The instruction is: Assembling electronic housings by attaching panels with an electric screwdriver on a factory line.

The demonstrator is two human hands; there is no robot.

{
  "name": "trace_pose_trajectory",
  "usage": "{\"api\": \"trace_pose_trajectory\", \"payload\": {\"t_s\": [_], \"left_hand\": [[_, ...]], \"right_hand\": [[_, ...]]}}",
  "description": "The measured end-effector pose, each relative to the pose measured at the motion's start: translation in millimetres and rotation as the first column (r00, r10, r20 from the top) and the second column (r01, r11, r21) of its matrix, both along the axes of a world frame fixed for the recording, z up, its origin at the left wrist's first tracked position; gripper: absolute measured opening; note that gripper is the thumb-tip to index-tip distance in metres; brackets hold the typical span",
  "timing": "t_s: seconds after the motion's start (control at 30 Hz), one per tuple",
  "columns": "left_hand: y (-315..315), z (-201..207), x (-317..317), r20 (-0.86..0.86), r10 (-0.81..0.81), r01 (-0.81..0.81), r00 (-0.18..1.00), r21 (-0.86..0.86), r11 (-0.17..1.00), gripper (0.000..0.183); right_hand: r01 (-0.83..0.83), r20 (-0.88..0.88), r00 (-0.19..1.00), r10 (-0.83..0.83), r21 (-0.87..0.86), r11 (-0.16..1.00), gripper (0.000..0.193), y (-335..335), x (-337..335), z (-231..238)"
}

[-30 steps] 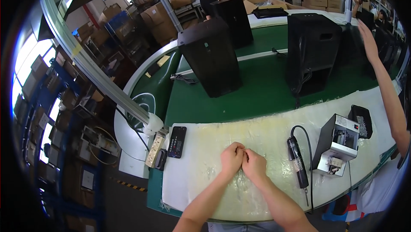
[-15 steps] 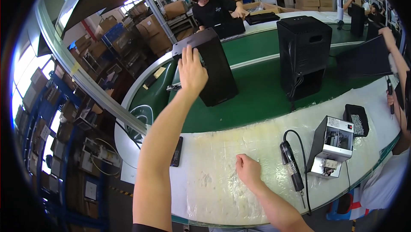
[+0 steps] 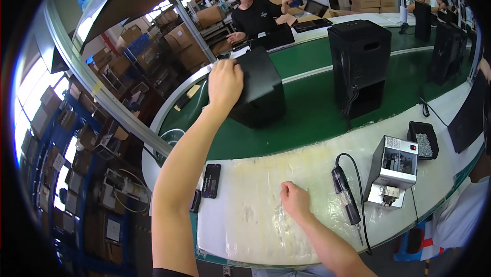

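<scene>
My left hand (image 3: 225,82) reaches over the green conveyor, its fingers bent over the near upper edge of a black computer case (image 3: 262,80). The case stands at an angle, and the fingertips are partly hidden behind that edge. My right hand (image 3: 296,200) rests closed in a loose fist on the film-covered white worktop (image 3: 250,226), with nothing showing in it. To its right lies a black electric screwdriver (image 3: 346,195) with a cable. Beyond that stands a metal screw feeder (image 3: 393,172), beside a black tray of screws (image 3: 423,140).
Another black computer case (image 3: 359,67) stands on the green conveyor (image 3: 307,108). A black phone (image 3: 210,181) lies at the worktop's left. A metal post (image 3: 105,85) slants past my left arm. A co-worker (image 3: 255,19) works across the belt; at far right is a dark panel (image 3: 468,113).
The case under my left hand has turned, and my fingers, flat against it before, now curl over its edge. My right hand stays put. The dark panel at right has moved nearer the worktop's edge.
</scene>
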State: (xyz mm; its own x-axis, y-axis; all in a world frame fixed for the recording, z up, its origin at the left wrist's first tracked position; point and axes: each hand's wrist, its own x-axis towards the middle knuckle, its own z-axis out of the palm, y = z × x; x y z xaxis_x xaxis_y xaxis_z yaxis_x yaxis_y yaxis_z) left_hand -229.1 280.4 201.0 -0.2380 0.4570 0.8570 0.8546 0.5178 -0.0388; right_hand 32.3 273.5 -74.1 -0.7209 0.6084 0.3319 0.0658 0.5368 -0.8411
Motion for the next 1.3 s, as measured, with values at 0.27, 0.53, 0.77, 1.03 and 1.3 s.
{"api": "trace_pose_trajectory", "payload": {"t_s": [0.27, 0.53, 0.77, 1.03, 1.3], "left_hand": [[28.8, -12.4, 84.3, 0.205, 0.320, -0.213, 0.925, -0.417, 0.883, 0.066], [-125.7, -15.5, 68.9, 0.497, 0.384, -0.434, 0.778, -0.017, 0.901, 0.036], [-248.1, -53.1, 216.2, 0.703, -0.543, -0.492, 0.460, 0.710, 0.503, 0.046], [-362.2, -169.4, 257.2, 0.379, -0.918, -0.375, -0.116, 0.839, 0.394, 0.053], [-382.0, -234.4, 230.5, 0.430, -0.861, -0.501, -0.269, 0.701, 0.507, 0.060]], "right_hand": [[-0.019, -0.033, 0.999, 0.015, -0.146, 0.989, 0.010, 9.2, -0.1, 5.1], [0.445, -0.191, 0.885, -0.426, 0.069, 0.893, 0.013, 62.6, 14.0, 30.4], [0.536, -0.114, 0.844, -0.525, 0.239, 0.810, 0.025, 89.8, 43.1, 52.1], [0.386, 0.397, 0.728, -0.558, 0.436, 0.813, 0.049, 79.6, 76.8, 20.7], [0.330, 0.250, 0.887, -0.388, 0.243, 0.912, 0.044, 72.2, 160.3, 98.3]]}}
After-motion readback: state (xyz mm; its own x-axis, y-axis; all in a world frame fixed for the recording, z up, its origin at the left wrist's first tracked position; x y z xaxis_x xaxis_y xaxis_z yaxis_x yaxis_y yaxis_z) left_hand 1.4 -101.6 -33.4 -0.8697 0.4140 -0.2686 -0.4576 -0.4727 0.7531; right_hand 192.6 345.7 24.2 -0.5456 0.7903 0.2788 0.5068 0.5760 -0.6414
